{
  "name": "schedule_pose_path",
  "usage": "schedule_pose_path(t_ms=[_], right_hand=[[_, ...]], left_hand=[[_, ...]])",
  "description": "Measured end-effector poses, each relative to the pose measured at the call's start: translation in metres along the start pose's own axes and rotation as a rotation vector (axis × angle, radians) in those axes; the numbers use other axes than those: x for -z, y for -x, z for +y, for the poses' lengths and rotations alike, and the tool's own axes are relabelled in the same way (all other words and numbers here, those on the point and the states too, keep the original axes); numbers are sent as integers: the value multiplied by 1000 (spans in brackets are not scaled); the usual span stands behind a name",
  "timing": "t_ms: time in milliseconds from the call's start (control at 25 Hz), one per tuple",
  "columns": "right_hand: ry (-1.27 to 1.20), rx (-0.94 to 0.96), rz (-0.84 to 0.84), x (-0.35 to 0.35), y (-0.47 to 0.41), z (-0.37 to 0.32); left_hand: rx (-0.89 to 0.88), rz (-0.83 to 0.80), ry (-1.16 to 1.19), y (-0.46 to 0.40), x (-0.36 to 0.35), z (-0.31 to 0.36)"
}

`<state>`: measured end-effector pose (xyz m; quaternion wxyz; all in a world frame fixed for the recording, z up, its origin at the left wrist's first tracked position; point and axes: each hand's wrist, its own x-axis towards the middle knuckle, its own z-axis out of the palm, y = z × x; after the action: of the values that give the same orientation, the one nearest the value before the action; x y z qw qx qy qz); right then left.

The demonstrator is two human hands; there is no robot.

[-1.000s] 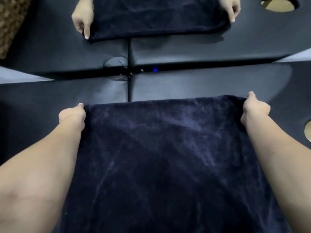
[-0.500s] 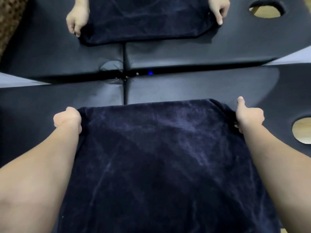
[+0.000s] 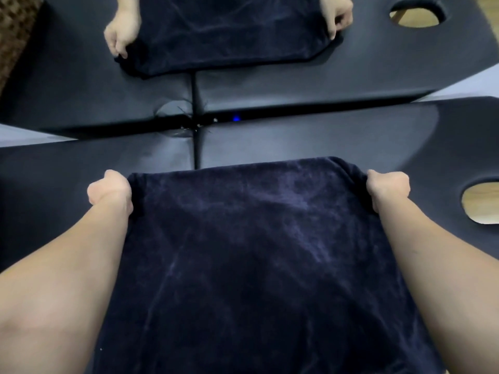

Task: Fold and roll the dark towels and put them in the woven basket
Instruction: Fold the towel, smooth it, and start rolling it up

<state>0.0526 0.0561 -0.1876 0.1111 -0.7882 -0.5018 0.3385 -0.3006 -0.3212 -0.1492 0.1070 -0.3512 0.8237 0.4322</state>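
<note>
A dark navy towel lies spread on the near black padded table and fills the lower middle of the view. My left hand grips its far left corner with curled fingers. My right hand grips its far right corner the same way. The far edge of the towel bulges up between my fists. A corner of the woven basket shows at the top left edge.
Across a narrow gap stands a second black table, where another person's two hands hold a second dark towel. Each table has an oval hole at the right. A blue light glows in the gap.
My fists have pulled the towel's far edge back toward me, and the edge has lifted. The other person's towel edge has also drawn back, with its corners bunching.
</note>
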Motion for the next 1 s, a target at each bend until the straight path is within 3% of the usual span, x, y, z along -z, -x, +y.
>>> schedule_pose_path(t_ms=[160,280,400,560,760,840,920,1000], right_hand=[[-248,106,-11,15,-1,-28],[-623,230,52,35,6,-56],[-777,220,103,45,7,-59],[-498,189,84,42,0,-32],[-344,190,56,41,-2,-16],[-259,283,77,43,2,-10],[-235,408,100,45,1,-6],[-294,455,141,48,2,-4]], left_hand=[[17,13,302,0,3,23],[-30,0,560,-5,14,46],[-33,-45,750,-12,24,50],[35,-118,590,-18,38,40],[146,-326,100,-17,46,30],[140,-415,-8,-15,46,26],[89,-391,1,-17,45,23],[-40,-275,155,-24,46,23]])
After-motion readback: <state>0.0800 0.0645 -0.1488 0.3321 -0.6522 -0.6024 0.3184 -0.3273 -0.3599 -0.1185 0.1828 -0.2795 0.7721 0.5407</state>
